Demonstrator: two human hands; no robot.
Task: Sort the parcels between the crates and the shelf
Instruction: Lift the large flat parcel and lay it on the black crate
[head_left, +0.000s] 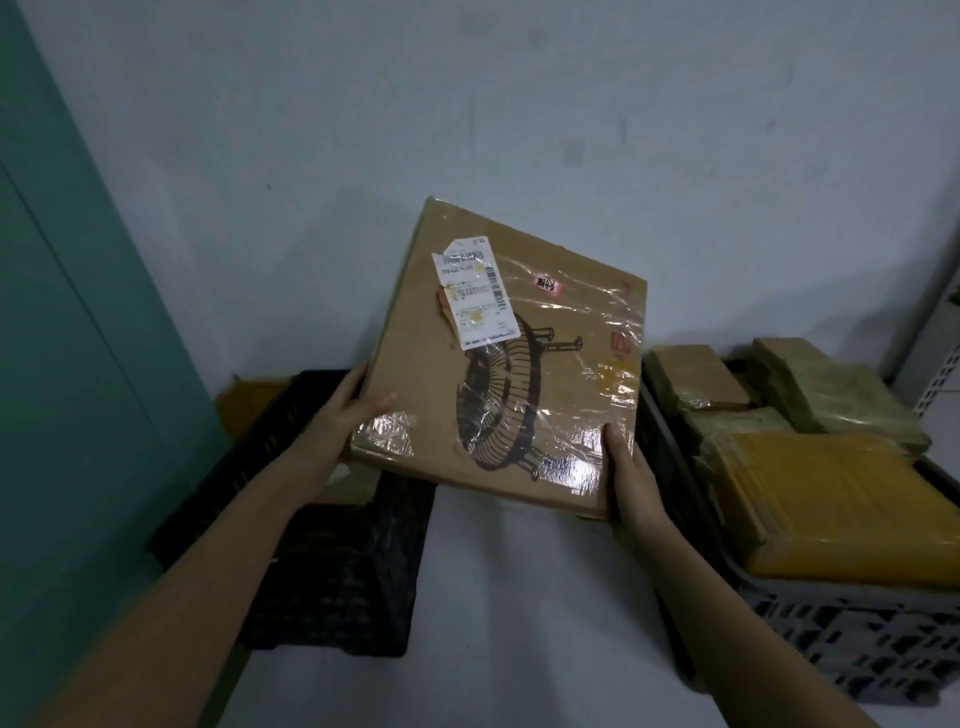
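A large flat cardboard parcel (524, 364), taped over, with a white shipping label and a black fan drawing, is held tilted in the air between two crates. My left hand (348, 410) grips its lower left corner, thumb on top. At the lower right corner my right hand (631, 478) grips the edge, thumb on the face. A black crate (311, 545) sits on the floor below left; part of a parcel shows inside it. A grey crate (852, 634) at the right is piled with several parcels, a yellow padded envelope (826, 509) on top.
A pale wall rises behind the crates, with a teal panel (78, 312) along the left. Part of a metal shelf upright (940, 358) shows at the far right edge. Bare pale floor (519, 623) lies between the two crates.
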